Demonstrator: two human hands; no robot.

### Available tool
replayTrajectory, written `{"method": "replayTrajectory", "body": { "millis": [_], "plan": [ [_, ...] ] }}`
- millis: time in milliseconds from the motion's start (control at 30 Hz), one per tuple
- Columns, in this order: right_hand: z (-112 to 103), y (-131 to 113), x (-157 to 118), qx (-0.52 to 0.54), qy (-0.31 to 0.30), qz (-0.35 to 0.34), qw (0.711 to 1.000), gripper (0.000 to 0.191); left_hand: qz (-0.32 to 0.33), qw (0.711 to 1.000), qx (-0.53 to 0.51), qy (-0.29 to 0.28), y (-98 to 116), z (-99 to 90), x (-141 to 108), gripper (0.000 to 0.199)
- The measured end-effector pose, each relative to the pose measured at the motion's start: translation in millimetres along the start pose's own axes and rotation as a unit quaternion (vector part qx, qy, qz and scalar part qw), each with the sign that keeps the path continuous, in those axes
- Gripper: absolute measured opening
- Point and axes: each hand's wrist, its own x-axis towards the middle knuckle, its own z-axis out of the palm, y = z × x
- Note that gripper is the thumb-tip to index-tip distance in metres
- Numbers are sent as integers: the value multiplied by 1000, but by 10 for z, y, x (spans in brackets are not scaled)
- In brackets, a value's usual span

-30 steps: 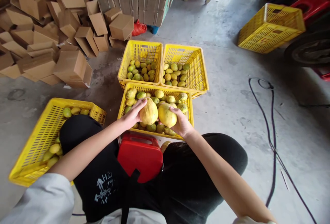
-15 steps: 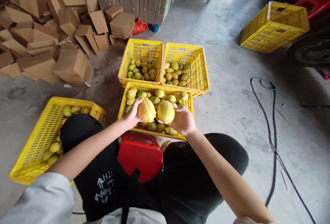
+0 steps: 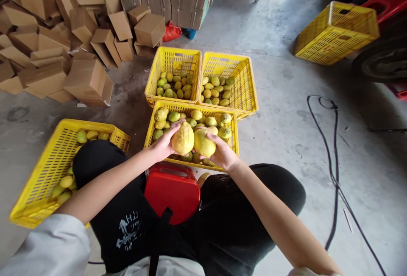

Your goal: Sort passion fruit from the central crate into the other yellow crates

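My left hand (image 3: 168, 141) is closed around a yellow, faintly ridged fruit (image 3: 183, 138), thumb on top. A second smooth yellow fruit (image 3: 204, 142) is in my right hand (image 3: 224, 153), its thumb lying across the upper side. The two fruits are side by side, close together, above the near yellow crate (image 3: 235, 138). Inside that crate lie several green and yellow fruits (image 3: 210, 121) of the same kind; my hands hide part of them. Which exact kind of fruit this is, I cannot tell.
Behind stand a left crate (image 3: 149, 85) and a right crate (image 3: 249, 81), both holding fruit. Another fruit crate (image 3: 41, 170) is by my left knee. A red plastic stool (image 3: 171, 193) sits between my legs. Cardboard boxes (image 3: 85, 76) pile up far left; a black cable (image 3: 335, 161) lies right.
Both held fruits have been turned and lowered slightly. My right thumb has moved over the front of its fruit, and the left fruit has shifted a little to the right.
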Motion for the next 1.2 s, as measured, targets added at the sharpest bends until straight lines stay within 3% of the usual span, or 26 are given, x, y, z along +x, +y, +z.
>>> {"method": "replayTrajectory", "body": {
  "millis": [167, 300, 400, 600, 900, 1200],
  "plan": [
    [-7, 20, 17, 12, 11, 14, 1000, 42, 2, 1000, 1, 28, -40, -32, 10, 36],
    [2, -26, 21, 41, 14, 13, 999, 45, 17, 999, -12, 32, 10, 0, -11, 48],
    [8, -45, 24, 56, 29, -6, 998, 44, 43, 999, -5, 29, 37, 48, -38, 56],
    [-19, -27, 59, 35, 64, -57, 996, 34, 56, 996, 4, 66, 5, 78, -10, 52],
    [-59, 75, 122, -4, 58, -3, 998, 44, 46, 998, 28, 38, -64, 74, -23, 53],
    [-9, 119, 91, 3, 86, -9, 996, 37, 61, 996, 37, 47, -107, 37, -21, 54]
  ]
}}
